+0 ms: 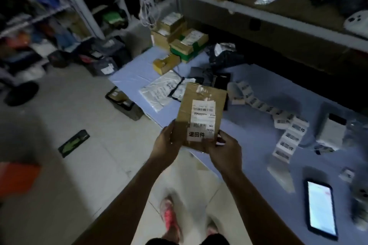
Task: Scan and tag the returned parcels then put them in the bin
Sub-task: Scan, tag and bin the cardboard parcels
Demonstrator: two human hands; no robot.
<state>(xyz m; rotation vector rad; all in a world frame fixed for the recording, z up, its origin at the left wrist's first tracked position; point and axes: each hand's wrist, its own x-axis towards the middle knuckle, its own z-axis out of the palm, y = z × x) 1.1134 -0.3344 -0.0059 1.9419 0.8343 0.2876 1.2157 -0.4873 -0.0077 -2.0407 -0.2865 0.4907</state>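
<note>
A brown cardboard parcel [199, 103] is held over the near edge of the blue table [258, 145]. It carries a white shipping label with barcodes and a white tag [197, 135] with three printed characters at its lower end. My left hand [166, 143] grips the parcel's lower left corner. My right hand [226, 149] grips its lower right corner, thumb on the tag's edge. A lit phone [320, 211] lies on the table at the right. A strip of printed labels [284, 131] trails across the table beside a white label printer [330, 129].
More cardboard parcels [179, 43] are stacked at the table's far end, with a white mailer bag [159, 91] and dark bags nearer. Dark crates [125, 105] with parcels stand on the tiled floor to the left. Shelves with goods line the back and right.
</note>
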